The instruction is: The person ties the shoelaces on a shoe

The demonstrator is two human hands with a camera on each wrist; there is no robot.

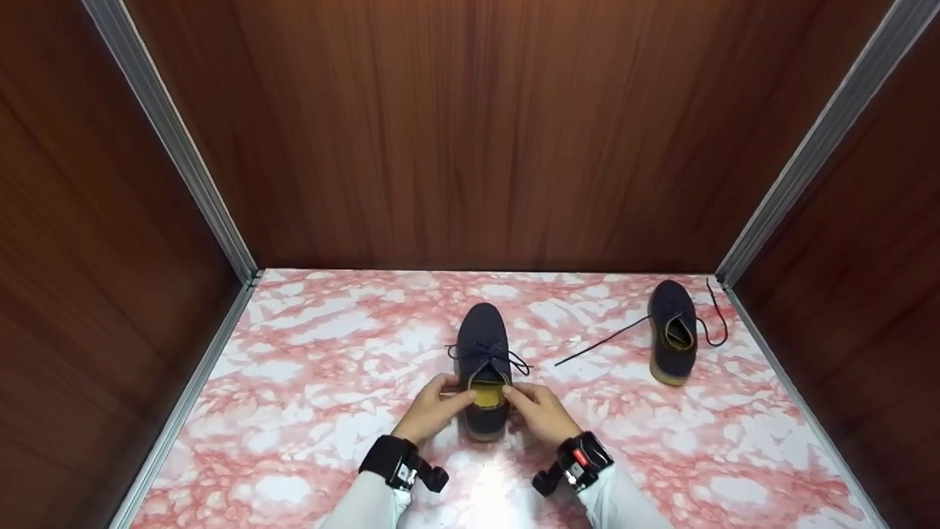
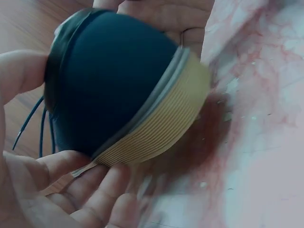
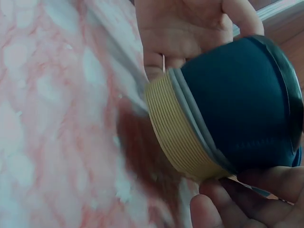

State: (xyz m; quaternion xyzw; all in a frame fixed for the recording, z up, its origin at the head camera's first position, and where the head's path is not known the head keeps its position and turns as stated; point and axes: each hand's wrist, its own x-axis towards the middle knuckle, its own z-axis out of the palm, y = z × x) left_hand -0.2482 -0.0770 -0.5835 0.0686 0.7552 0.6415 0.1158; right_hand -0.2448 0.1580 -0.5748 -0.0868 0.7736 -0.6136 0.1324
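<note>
A dark navy lace-up shoe points away from me in the middle of the head view, its lace tied in a bow. My left hand grips its left side, thumb at the collar. On the right side my right hand holds it the same way. Both wrist views show the blue heel and ribbed tan sole, with fingers curled against the sole's edge. A shadow lies under the heel, which looks raised off the surface. Yellow lining shows inside the opening.
A second navy shoe stands at the right, its loose lace stretching left and another end curling right. Pink-and-white marbled tabletop lies beneath. Brown wood panels with grey metal edging enclose the back and sides.
</note>
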